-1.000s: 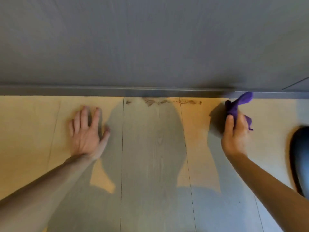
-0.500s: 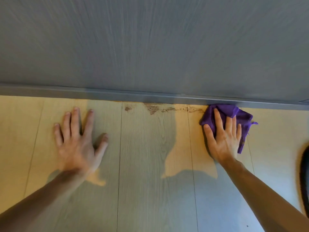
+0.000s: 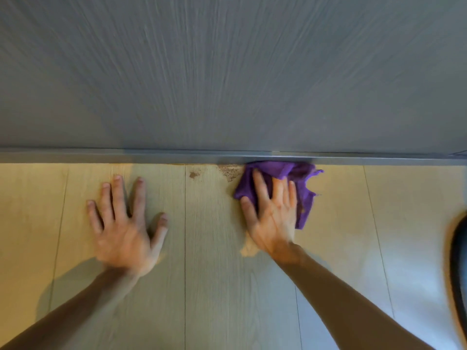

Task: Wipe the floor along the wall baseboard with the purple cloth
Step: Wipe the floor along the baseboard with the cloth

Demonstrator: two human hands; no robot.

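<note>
The purple cloth [image 3: 293, 174] lies crumpled on the pale wood floor [image 3: 209, 248], its far edge against the grey baseboard [image 3: 126, 156]. My right hand [image 3: 271, 213] presses flat on the cloth with fingers spread, pointing at the wall. Brown dirt specks [image 3: 228, 171] sit on the floor just left of the cloth, along the baseboard, with one separate spot [image 3: 193, 174] further left. My left hand [image 3: 123, 223] rests flat on the bare floor, fingers apart, holding nothing.
A grey wood-grain wall [image 3: 227, 72] rises above the baseboard. A dark rounded object [image 3: 458, 269] shows at the right edge of the floor. Shadows of my arms and head fall on the planks.
My right hand brought the cloth down from the air onto the floor, then slid it left along the baseboard over part of the dirt. The left hand stayed planted.
</note>
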